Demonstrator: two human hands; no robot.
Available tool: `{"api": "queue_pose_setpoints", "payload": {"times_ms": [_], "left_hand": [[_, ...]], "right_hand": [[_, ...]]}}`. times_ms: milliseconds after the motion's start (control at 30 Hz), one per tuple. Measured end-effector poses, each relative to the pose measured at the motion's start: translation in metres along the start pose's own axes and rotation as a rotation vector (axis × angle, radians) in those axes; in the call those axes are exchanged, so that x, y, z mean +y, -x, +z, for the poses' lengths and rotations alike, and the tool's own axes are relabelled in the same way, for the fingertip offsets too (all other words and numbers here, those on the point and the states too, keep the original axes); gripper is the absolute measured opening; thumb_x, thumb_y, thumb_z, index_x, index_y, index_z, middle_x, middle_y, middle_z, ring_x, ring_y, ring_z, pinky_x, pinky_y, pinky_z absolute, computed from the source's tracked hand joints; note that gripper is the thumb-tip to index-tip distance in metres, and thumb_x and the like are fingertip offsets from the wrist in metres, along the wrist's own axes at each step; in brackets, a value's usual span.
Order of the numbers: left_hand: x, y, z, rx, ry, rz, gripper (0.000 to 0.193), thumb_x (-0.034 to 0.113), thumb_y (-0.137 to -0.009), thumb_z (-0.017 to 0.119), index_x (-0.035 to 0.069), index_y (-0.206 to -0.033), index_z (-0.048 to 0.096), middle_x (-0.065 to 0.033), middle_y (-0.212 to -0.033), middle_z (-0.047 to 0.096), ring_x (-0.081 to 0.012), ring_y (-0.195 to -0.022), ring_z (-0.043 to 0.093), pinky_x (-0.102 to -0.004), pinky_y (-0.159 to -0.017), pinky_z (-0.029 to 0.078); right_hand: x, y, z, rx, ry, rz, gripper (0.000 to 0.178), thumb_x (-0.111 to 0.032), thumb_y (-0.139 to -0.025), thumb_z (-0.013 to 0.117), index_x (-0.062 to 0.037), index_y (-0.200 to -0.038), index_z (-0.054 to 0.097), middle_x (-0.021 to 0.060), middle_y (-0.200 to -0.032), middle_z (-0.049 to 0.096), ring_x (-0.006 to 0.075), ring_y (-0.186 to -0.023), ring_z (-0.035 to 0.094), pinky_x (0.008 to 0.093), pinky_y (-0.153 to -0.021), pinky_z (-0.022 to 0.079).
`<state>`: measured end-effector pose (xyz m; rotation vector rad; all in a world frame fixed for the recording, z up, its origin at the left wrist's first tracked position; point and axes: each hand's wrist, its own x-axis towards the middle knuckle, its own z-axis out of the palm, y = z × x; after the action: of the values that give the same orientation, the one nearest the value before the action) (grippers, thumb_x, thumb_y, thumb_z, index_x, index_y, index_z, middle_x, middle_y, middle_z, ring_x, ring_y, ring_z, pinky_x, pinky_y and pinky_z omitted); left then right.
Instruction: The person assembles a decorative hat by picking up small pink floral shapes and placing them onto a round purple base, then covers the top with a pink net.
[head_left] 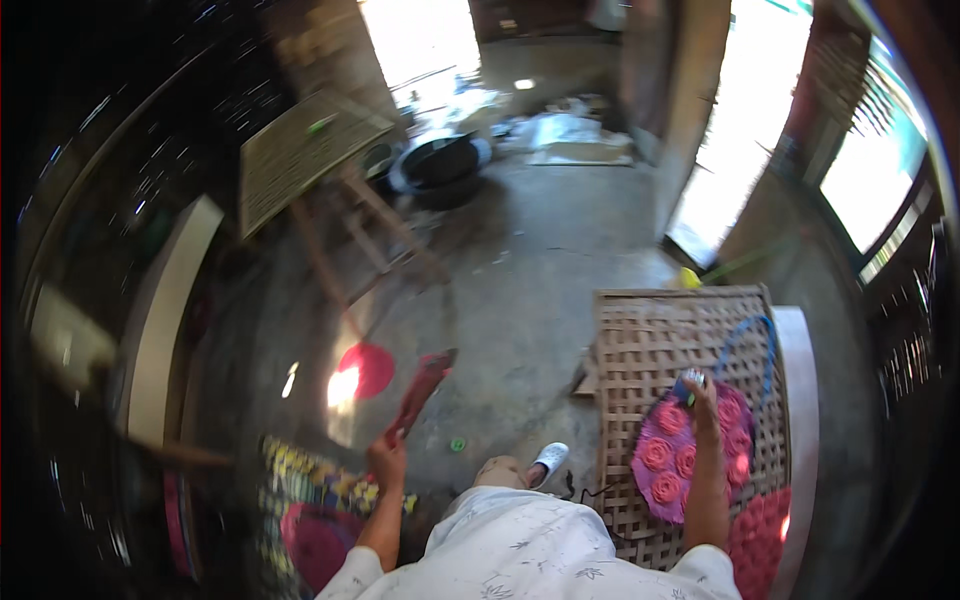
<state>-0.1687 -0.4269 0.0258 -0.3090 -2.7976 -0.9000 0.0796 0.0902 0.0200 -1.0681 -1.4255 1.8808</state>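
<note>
My left hand (386,458) is closed around one end of a long, flat red thing (424,390) with a dark tip, held up over the floor; its kind is unclear. My right hand (704,392) reaches over a woven bamboo tray (640,330) and grips a small blue-and-silver thing (688,384), mostly covered by the fingers. Under that forearm lies a purple-pink round piece (648,487) bearing several pink rose-shaped pieces (665,487). A blue cord or handle (771,350) loops beside it on the tray.
Red bumpy material (762,530) lies at the tray's near right corner. A slatted panel on wooden legs (310,150) stands far left, dark basins (440,170) behind it. On the floor are a red round thing (368,370), a green ring (458,444) and a patterned mat (310,475).
</note>
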Motion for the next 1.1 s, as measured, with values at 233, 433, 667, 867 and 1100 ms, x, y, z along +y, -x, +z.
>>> {"api": "queue_pose_setpoints", "payload": {"times_ms": [233, 433, 667, 867, 1100], "left_hand": [[-0.040, 0.090, -0.033, -0.009, 0.067, 0.036, 0.040, -0.003, -0.069, 0.057, 0.011, -0.104, 0.068, -0.0130, -0.097, 0.068, -0.0321, -0.085, 0.065, -0.0407, -0.071, 0.052], [-0.133, 0.155, -0.104, 0.079, -0.153, -0.286, 0.041, -0.003, -0.068, 0.057, 0.011, -0.104, 0.068, -0.0128, -0.097, 0.068, -0.0304, -0.089, 0.065, -0.0396, -0.076, 0.052], [-0.258, 0.227, -0.172, 0.225, -0.450, -0.382, 0.042, 0.005, -0.070, 0.062, 0.007, -0.113, 0.063, -0.0127, -0.111, 0.064, -0.0278, -0.102, 0.062, -0.0371, -0.088, 0.050], [-0.281, 0.268, -0.141, -0.174, -0.579, -0.700, 0.097, 0.049, -0.060, 0.080, 0.005, -0.137, 0.039, -0.0246, -0.136, 0.043, -0.0300, -0.125, 0.045, -0.0405, -0.101, 0.039], [-0.200, 0.197, -0.094, -0.155, 1.532, -0.894, 0.062, 0.035, -0.081, 0.071, 0.007, -0.131, 0.047, -0.0061, -0.113, 0.058, -0.0133, -0.097, 0.059, -0.0291, -0.075, 0.053]], "right_hand": [[0.069, 0.080, 0.132, -0.339, 0.033, 0.255, 0.047, -0.026, -0.078, 0.067, -0.0092, -0.118, 0.049, 0.0047, -0.100, 0.056, 0.0180, -0.079, 0.061, 0.0316, -0.058, 0.051], [0.080, 0.131, 0.179, -0.542, 0.123, 0.386, 0.046, -0.024, -0.079, 0.069, -0.0103, -0.118, 0.048, 0.0049, -0.100, 0.056, 0.0189, -0.083, 0.062, 0.0321, -0.059, 0.051], [0.106, 0.150, 0.244, -0.696, 0.293, 0.409, 0.045, -0.026, -0.078, 0.069, -0.0107, -0.116, 0.050, 0.0044, -0.097, 0.057, 0.0184, -0.080, 0.062, 0.0326, -0.057, 0.051], [0.132, 0.209, 0.343, -0.850, 0.482, 0.358, 0.051, -0.024, -0.076, 0.074, -0.0089, -0.118, 0.050, 0.0065, -0.099, 0.058, 0.0174, -0.082, 0.061, 0.0331, -0.059, 0.054], [0.171, 0.367, 0.452, -1.442, 1.003, -0.403, 0.079, -0.027, -0.066, 0.082, -0.0116, -0.132, 0.040, 0.0131, -0.105, 0.061, 0.0258, -0.090, 0.062, 0.0373, -0.074, 0.052]]}}
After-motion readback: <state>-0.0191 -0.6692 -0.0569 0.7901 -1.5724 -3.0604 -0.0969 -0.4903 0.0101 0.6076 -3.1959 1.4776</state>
